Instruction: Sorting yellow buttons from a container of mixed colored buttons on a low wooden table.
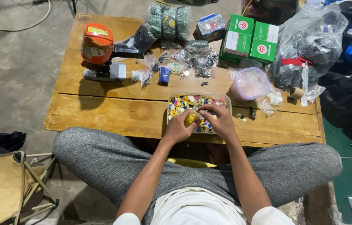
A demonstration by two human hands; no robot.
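Note:
A clear plastic tray (171,98) full of small multicoloured pieces sits near the front edge of a low wooden table (101,112). Both my hands are over the tray's front part. My left hand (179,127) is closed around a small yellow piece (191,119). My right hand (217,118) is right beside it, fingers bent and pinching at the same yellow piece from above. The two hands touch each other.
An orange and black machine (97,50) stands at the back left. Small plastic bags of parts (192,56), two green boxes (248,37), a pink lidded tub (249,84) and a large bag (309,46) fill the back. A folding stool (5,183) stands left.

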